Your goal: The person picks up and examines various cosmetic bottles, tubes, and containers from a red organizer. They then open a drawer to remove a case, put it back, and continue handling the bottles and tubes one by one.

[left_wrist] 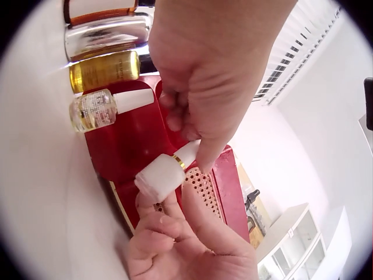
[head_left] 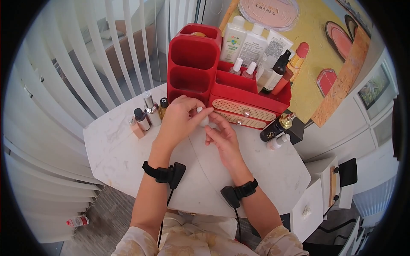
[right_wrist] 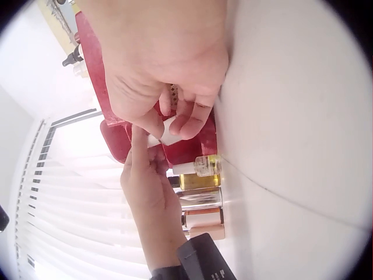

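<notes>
A small white nail polish bottle [left_wrist: 160, 178] with a gold ring below its white cap is between both hands, over the table in front of the red organizer [head_left: 226, 91]. My left hand [head_left: 181, 115] pinches the cap from above. The right hand [head_left: 224, 138] holds the bottle's body by its lower end, thumb and fingers around it. In the right wrist view my fingers hide most of the bottle [right_wrist: 170, 133]. A clear nail polish bottle [left_wrist: 93, 111] with a white cap stands near the left hand, in front of the organizer.
Left of the organizer stand several cosmetic bottles [head_left: 148, 109]. White lotion bottles [head_left: 252, 45] and two small white-capped bottles fill its right compartments, above two woven-front drawers [head_left: 243, 110]. A black spray bottle [head_left: 277, 126] and a small white bottle [head_left: 278, 142] lie at the table's right.
</notes>
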Action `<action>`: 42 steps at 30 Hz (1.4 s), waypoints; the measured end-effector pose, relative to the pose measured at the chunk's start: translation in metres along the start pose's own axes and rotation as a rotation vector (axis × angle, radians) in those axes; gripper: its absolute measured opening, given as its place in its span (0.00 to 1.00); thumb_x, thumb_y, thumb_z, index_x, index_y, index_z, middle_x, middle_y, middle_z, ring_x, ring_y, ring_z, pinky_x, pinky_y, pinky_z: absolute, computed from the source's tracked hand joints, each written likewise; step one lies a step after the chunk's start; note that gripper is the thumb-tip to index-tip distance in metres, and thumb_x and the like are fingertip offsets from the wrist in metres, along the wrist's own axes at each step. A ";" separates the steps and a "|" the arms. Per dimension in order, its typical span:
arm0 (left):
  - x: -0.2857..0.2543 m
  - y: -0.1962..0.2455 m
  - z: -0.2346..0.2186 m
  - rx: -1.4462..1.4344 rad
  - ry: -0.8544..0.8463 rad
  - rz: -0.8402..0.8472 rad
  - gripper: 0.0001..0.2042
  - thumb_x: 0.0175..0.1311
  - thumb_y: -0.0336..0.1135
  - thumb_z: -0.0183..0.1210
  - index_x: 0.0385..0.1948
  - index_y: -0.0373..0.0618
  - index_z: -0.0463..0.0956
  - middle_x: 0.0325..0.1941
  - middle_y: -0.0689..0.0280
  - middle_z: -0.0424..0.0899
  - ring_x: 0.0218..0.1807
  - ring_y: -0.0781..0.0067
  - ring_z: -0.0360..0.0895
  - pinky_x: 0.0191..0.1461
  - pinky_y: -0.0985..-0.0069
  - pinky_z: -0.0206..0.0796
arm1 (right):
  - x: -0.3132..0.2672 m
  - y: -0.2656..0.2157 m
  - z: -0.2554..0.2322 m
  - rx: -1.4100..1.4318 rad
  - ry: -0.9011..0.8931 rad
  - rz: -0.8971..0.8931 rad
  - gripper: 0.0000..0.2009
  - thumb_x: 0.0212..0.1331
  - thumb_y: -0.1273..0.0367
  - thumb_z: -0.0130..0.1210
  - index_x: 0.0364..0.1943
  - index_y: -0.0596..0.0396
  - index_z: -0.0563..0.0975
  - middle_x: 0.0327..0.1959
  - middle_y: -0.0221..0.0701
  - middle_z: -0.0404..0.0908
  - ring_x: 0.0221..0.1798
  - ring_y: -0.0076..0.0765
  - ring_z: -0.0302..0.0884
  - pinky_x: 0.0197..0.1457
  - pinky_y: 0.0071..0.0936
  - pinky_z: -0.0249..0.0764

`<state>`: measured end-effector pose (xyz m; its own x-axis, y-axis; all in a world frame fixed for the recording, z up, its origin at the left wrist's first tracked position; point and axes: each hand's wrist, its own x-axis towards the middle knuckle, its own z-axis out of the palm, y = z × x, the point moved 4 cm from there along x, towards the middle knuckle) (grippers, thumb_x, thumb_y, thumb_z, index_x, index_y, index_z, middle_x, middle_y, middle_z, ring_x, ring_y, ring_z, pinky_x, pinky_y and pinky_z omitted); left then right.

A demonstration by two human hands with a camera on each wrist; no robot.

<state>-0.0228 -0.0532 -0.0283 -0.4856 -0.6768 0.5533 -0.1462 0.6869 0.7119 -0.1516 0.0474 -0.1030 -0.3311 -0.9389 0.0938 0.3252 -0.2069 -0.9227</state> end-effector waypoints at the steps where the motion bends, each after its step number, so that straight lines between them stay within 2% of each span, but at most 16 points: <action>1: 0.000 -0.001 0.000 0.024 -0.014 0.018 0.10 0.57 0.37 0.73 0.30 0.40 0.85 0.21 0.66 0.74 0.27 0.73 0.69 0.30 0.73 0.62 | 0.000 -0.001 0.000 -0.016 0.002 -0.006 0.25 0.66 0.71 0.64 0.66 0.56 0.71 0.59 0.31 0.76 0.35 0.20 0.75 0.37 0.22 0.75; 3: 0.000 -0.004 0.002 0.071 -0.044 0.053 0.10 0.57 0.36 0.73 0.29 0.40 0.85 0.20 0.66 0.74 0.28 0.72 0.69 0.30 0.71 0.62 | 0.001 -0.001 0.000 -0.015 0.005 0.001 0.24 0.66 0.71 0.63 0.65 0.56 0.71 0.59 0.31 0.76 0.34 0.21 0.75 0.37 0.22 0.75; 9: -0.001 -0.009 0.003 0.205 -0.047 0.154 0.08 0.54 0.36 0.73 0.28 0.43 0.85 0.20 0.66 0.78 0.30 0.68 0.71 0.40 0.69 0.61 | -0.001 0.000 -0.002 -0.031 0.010 0.028 0.20 0.68 0.72 0.60 0.63 0.52 0.73 0.59 0.29 0.74 0.35 0.20 0.75 0.40 0.23 0.75; 12: -0.001 -0.011 0.002 0.241 -0.056 0.139 0.08 0.54 0.37 0.73 0.28 0.44 0.86 0.21 0.67 0.79 0.32 0.68 0.71 0.44 0.69 0.59 | -0.001 -0.001 -0.002 -0.019 0.021 0.041 0.20 0.68 0.72 0.59 0.63 0.52 0.73 0.57 0.28 0.75 0.35 0.20 0.75 0.40 0.23 0.75; 21: -0.002 -0.013 0.003 0.271 -0.054 0.124 0.05 0.51 0.34 0.72 0.27 0.47 0.86 0.23 0.69 0.81 0.37 0.67 0.72 0.45 0.69 0.60 | -0.002 -0.001 -0.002 -0.007 0.018 0.043 0.19 0.69 0.73 0.58 0.62 0.52 0.73 0.55 0.28 0.75 0.35 0.20 0.74 0.40 0.23 0.75; 24: -0.001 -0.012 0.002 0.259 -0.027 0.160 0.06 0.51 0.33 0.73 0.27 0.45 0.86 0.20 0.68 0.75 0.34 0.66 0.70 0.43 0.68 0.60 | -0.002 0.000 -0.002 -0.003 0.016 0.042 0.18 0.69 0.73 0.58 0.62 0.52 0.73 0.54 0.27 0.75 0.35 0.20 0.74 0.40 0.23 0.75; 30: 0.002 -0.011 0.003 0.229 0.000 0.148 0.06 0.52 0.31 0.72 0.28 0.42 0.85 0.19 0.67 0.71 0.34 0.64 0.69 0.41 0.65 0.62 | -0.001 0.002 -0.004 0.009 0.013 0.045 0.19 0.69 0.73 0.58 0.62 0.52 0.73 0.54 0.28 0.75 0.35 0.21 0.75 0.40 0.24 0.75; 39: 0.008 0.022 0.005 0.119 0.142 0.185 0.05 0.55 0.30 0.71 0.29 0.41 0.86 0.19 0.68 0.73 0.31 0.68 0.69 0.35 0.68 0.62 | 0.000 0.002 -0.005 0.048 -0.003 0.044 0.23 0.66 0.74 0.60 0.64 0.56 0.71 0.52 0.29 0.77 0.33 0.21 0.75 0.36 0.23 0.74; 42: 0.014 0.044 0.009 0.063 0.118 0.200 0.06 0.58 0.30 0.70 0.32 0.39 0.86 0.28 0.65 0.80 0.39 0.66 0.74 0.44 0.69 0.69 | 0.000 0.006 -0.007 0.081 -0.021 0.025 0.22 0.66 0.74 0.60 0.64 0.56 0.71 0.51 0.28 0.77 0.33 0.21 0.74 0.35 0.22 0.74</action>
<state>-0.0442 -0.0302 0.0066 -0.4065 -0.5497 0.7298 -0.1129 0.8229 0.5569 -0.1562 0.0478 -0.1107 -0.3033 -0.9496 0.0795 0.4039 -0.2037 -0.8918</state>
